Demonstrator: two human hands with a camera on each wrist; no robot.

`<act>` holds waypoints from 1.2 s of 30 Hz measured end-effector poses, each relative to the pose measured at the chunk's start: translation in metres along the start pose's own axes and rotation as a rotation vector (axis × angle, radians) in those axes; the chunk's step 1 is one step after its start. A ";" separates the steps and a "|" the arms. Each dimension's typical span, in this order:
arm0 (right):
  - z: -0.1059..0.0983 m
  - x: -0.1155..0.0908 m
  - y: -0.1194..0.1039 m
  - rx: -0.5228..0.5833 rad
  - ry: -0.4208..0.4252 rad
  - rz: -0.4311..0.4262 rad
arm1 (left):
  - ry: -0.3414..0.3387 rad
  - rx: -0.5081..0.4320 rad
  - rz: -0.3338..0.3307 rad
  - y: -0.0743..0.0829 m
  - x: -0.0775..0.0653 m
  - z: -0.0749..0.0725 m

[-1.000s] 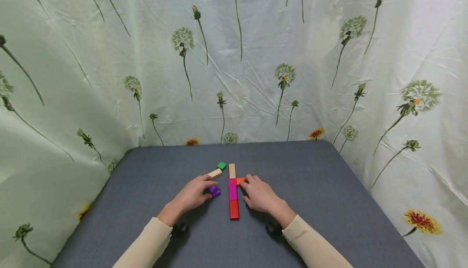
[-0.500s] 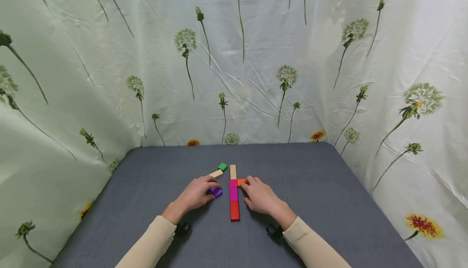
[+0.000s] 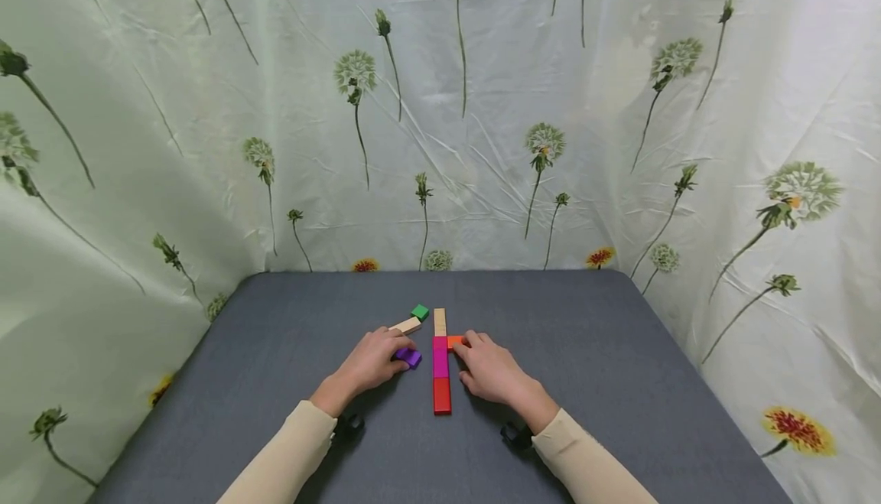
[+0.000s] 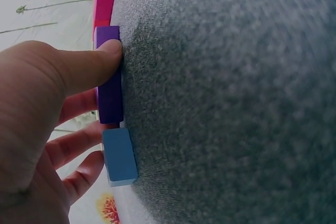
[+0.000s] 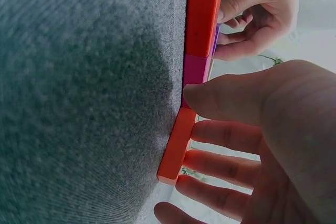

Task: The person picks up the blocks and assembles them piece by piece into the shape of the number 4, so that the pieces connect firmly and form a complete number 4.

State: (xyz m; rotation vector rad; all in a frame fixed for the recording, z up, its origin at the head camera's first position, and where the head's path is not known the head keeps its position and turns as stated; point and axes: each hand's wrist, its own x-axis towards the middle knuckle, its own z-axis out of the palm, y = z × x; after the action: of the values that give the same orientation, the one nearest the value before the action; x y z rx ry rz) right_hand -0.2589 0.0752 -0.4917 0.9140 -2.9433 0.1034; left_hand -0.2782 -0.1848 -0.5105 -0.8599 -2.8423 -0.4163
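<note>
Just left of the magenta block [image 3: 440, 359], with a gap between, my left hand [image 3: 370, 360] pinches the purple block [image 3: 411, 358], thumb on its near side and fingers on its far side. It lies askew, so if I slid it right at that angle, I think a corner would strike first and could knock the magenta block out of line with the red block [image 3: 442, 397] at its near end and the plain wood block [image 3: 440, 322] at its far end. A slack pinch could also let it swivel.

Beside my outer left fingers sits the blue block [image 4: 119, 156]; from the head view my own hand hides it, so I might drag or topple it unseen. On the far side, the pale wood block [image 3: 409, 325] and the green block [image 3: 420, 312] lie near enough that a broad sweep could scatter them.

To the right, my right hand [image 3: 492, 369] has its fingers spread against the orange block [image 3: 454, 343], which meets the magenta block's right side; the thumb stands off, pinching nothing. How hard I press I cannot tell: too firm a push left could shift the magenta block, while too light a touch might let the orange block slip when bumped.
</note>
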 end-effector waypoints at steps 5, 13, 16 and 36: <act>0.000 -0.001 0.000 0.003 -0.006 0.002 | 0.022 0.029 -0.028 0.002 0.000 0.001; 0.000 -0.001 0.000 0.010 -0.012 0.004 | 0.076 0.053 -0.086 0.006 -0.001 0.004; 0.000 -0.001 0.000 0.010 -0.013 0.004 | 0.085 0.054 -0.119 0.007 0.001 0.005; 0.001 0.000 0.002 -0.011 0.012 -0.003 | 0.127 0.109 -0.207 0.024 0.019 0.014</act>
State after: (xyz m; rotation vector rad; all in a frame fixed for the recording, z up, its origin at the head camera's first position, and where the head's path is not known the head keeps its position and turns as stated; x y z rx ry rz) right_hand -0.2596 0.0767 -0.4926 0.9135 -2.9279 0.0924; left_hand -0.2808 -0.1515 -0.5142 -0.5034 -2.8138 -0.3225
